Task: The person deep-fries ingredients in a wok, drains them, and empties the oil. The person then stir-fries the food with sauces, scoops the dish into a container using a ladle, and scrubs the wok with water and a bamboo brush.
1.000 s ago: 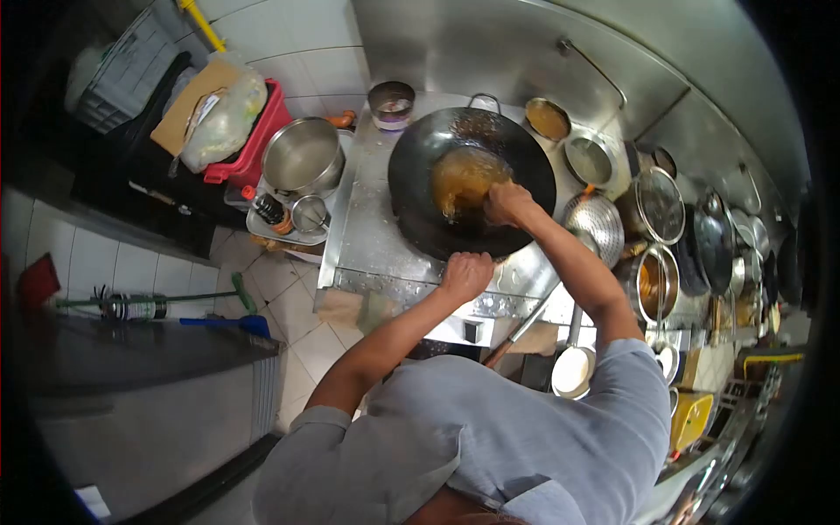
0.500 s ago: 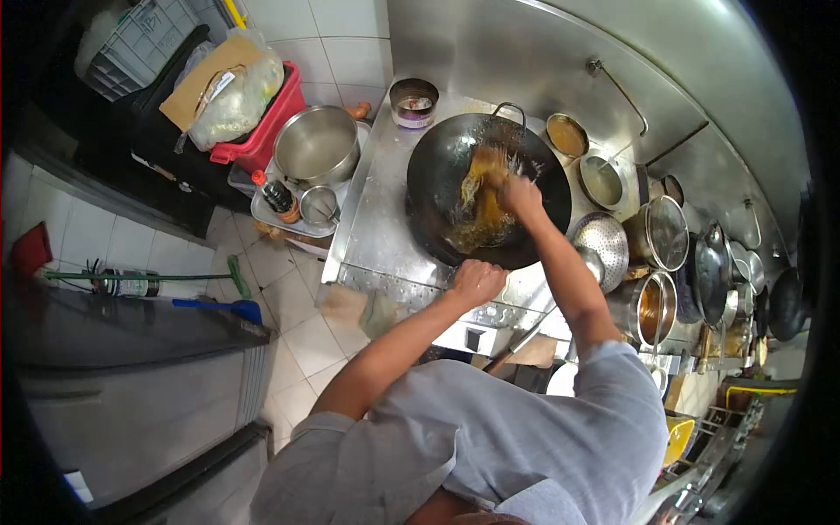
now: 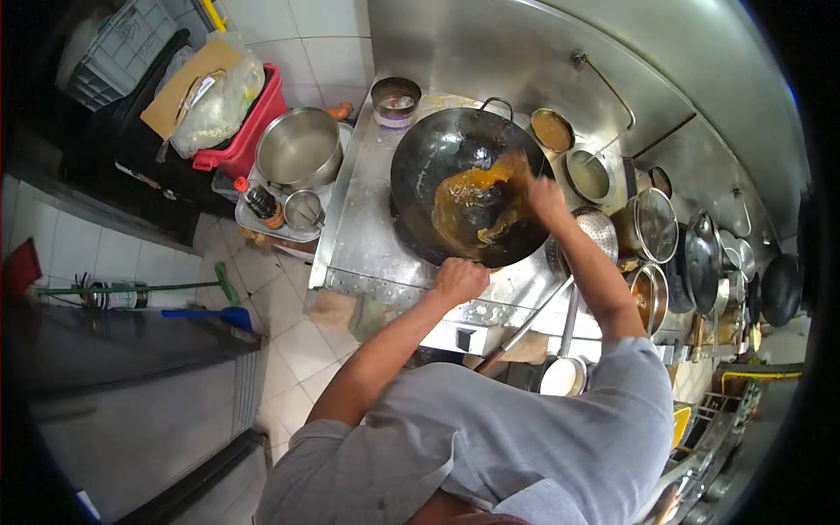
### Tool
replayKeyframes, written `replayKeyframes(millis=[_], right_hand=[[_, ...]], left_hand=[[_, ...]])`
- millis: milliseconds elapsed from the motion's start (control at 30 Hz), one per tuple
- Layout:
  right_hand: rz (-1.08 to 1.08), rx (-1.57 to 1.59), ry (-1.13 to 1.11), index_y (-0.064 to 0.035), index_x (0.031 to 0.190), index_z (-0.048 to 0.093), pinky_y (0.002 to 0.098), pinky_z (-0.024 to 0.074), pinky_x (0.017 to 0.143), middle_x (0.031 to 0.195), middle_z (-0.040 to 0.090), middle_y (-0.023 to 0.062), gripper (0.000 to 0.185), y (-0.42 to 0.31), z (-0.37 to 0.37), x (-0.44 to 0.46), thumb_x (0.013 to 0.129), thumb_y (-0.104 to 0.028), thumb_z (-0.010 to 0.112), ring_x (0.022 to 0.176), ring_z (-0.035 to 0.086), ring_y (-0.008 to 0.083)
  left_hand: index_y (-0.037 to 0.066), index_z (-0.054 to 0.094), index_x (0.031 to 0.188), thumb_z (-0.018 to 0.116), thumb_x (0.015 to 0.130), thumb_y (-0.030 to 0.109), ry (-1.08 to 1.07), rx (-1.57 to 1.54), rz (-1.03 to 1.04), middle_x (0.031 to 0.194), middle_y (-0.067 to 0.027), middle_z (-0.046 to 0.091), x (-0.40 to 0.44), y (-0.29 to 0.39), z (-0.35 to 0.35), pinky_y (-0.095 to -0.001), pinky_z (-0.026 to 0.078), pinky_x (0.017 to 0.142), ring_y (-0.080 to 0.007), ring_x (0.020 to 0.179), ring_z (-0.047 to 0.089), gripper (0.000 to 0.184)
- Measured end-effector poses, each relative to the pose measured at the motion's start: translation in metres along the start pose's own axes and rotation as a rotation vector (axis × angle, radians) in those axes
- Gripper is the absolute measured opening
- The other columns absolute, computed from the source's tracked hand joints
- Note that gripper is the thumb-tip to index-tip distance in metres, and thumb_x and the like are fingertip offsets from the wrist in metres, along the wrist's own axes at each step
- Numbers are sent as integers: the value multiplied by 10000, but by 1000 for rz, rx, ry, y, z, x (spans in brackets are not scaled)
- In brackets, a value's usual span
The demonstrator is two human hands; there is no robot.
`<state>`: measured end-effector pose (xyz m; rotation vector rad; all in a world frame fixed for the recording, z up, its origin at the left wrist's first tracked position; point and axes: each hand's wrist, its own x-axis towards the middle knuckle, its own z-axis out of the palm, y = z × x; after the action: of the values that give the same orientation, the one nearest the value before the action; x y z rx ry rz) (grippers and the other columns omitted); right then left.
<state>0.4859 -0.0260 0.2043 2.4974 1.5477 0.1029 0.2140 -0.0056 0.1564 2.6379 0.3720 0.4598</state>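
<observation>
A large black wok rests on the steel stove, with murky yellow-brown liquid swirling in it. My left hand is closed on the wok's near rim, where its fingers hide the grip. Over the wok's right side, my right hand is closed around a brown wok brush, whose bristles are smeared by motion. At the far rim, a loop handle sticks up.
Right of the wok stand a perforated ladle, a bowl of brown sauce and several lidded pots. To the left are a steel pot, a sauce bottle and a red bin. A bent tap juts from the back wall.
My right hand has swept the brush from the wok's middle toward its right side. The liquid has spread into a wide swirl. My left hand stays on the rim.
</observation>
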Motion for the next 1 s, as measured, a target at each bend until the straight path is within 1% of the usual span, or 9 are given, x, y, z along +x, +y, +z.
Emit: replayKeyframes(millis=[133,267,433,500,633,700,767,900,1000], right_hand=[[187,384,-102,1,934,675,469,537,857,1010,677,272,324,-45,-32,72,871,-294,555,979,667,400],[107,543,-264,-5,1059,659,491,514,900,1036,665,282,382,-87,9,-8,865,-319,559,1012,645,426],[-40,49,-440,-66,1035,678,444,555,835,1023,694,208,293,-37,-54,-78,838,-267,598,962,691,352],[-119,-159,-134,-97,1026,684,406,568,799,1010,702,171,263,15,-28,-43,835,-259,605,946,701,312],[46,230,-106,55,1060,620,443,584,675,1004,704,212,391,2,-11,91,858,-279,593,875,712,342],[255,666,-365,74,1048,607,442,581,606,916,699,243,399,-50,-57,60,860,-277,578,833,712,357],[203,668,-531,44,1096,611,417,582,580,940,684,277,417,-77,-40,27,857,-295,572,807,709,379],[-122,330,-322,37,1034,640,442,575,752,974,669,301,455,-65,-48,-89,838,-374,621,891,697,382],[-47,-31,-487,-100,1108,659,447,531,858,1031,695,167,342,12,-39,-80,888,-348,580,997,681,313]], left_hand=[[57,670,605,538,884,294,-93,24,-14,600,-188,651,-1,-1,-5,-458,533,558,-330,547,663,389],[57,670,608,542,880,293,-108,21,-8,600,-187,651,1,-4,-1,-457,532,548,-331,544,662,382],[68,667,599,546,887,303,33,6,30,575,-171,637,-3,-7,1,-455,515,514,-327,521,647,391],[62,660,592,548,877,291,10,4,27,577,-179,637,-2,-5,-7,-456,519,524,-329,527,651,382],[54,661,589,558,863,289,-58,23,25,582,-186,639,-2,-9,-2,-459,521,532,-333,529,651,376],[53,664,592,564,861,289,-57,20,22,584,-186,639,-1,-8,-2,-459,524,535,-334,530,651,372],[51,666,595,569,860,289,-55,11,30,586,-187,640,1,-7,-3,-459,526,538,-334,531,652,368],[53,659,580,584,856,264,-47,4,7,576,-185,634,0,-3,-9,-457,531,549,-336,535,655,355],[53,659,577,575,862,270,-42,8,-8,583,-185,638,0,-6,-11,-457,531,550,-333,537,657,367]])
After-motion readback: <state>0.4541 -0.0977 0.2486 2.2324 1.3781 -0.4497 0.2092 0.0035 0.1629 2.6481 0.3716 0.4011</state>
